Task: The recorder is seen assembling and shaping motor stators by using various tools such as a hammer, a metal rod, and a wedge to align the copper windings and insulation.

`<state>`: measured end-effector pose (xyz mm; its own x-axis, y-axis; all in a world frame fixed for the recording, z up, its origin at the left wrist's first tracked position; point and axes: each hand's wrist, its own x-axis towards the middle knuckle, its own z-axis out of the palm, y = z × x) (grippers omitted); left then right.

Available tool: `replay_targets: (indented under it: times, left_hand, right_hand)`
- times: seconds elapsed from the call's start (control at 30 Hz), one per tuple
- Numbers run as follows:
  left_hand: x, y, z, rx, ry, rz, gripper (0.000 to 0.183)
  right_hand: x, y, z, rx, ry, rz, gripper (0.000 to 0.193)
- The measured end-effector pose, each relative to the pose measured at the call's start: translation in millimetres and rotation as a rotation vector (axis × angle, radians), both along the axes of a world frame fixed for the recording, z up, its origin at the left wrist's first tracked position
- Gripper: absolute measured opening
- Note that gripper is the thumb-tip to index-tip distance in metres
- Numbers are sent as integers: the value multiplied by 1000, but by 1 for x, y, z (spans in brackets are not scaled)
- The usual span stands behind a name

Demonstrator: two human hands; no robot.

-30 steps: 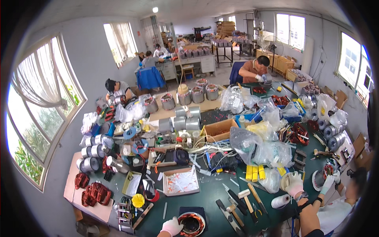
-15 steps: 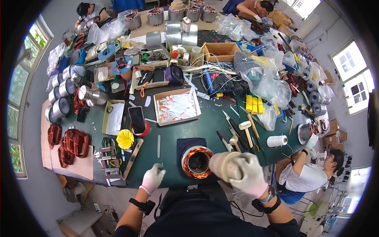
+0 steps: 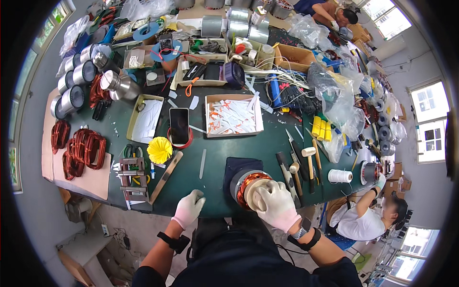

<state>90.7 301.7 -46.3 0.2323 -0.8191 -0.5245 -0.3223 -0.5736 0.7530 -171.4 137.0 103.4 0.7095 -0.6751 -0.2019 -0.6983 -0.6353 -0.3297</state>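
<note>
My right hand (image 3: 275, 203), in a white glove, grips a stepped, round beige block (image 3: 249, 193). The block is pressed against the open top of a motor stator (image 3: 243, 181) with copper windings and a grey metal shell. How deep the block sits inside is hidden by the block and my hand. Under the stator lies a dark cloth pad (image 3: 235, 165). My left hand (image 3: 189, 208), also gloved, is at the table's front edge, left of the stator. Its fingers are loosely bent and apart, with nothing visible in them.
Mallets (image 3: 309, 158) and other hand tools lie right of the stator, near a white thread spool (image 3: 340, 175). Behind are a box of white strips (image 3: 233, 116) and a phone (image 3: 179, 125). Copper coils (image 3: 86, 148) lie far left. A co-worker (image 3: 363, 214) sits at right.
My right hand has brought the beige block leftward from beside the stator onto its opening. The stator now leans a little. My left hand stays near the table edge; the whole view has shifted.
</note>
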Motion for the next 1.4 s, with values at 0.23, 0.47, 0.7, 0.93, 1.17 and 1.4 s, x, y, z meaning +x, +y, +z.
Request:
replay_targets:
  times: [0.23,0.47,0.7,0.93,1.17,1.4]
  left_hand:
    - [-9,-21,6,-80,33,-12,28]
    - [-30,-69,31,-251,48,-84,24]
    - [-75,-126,96,-502,-16,-201,24]
    - [-145,-158,125,-725,-278,-878,45]
    - [-171,-161,94,-875,-465,-832,39]
    - [-171,-144,89,-822,-579,-766,44]
  right_hand:
    - [16,-4,-21,-61,93,60,35]
    - [13,-7,-23,-43,40,10,32]
    - [-61,8,-44,144,-554,-345,59]
    - [-204,-7,-176,92,208,-704,72]
    - [-225,-22,-226,265,94,-688,36]
    - [-194,-48,-142,841,-524,-552,49]
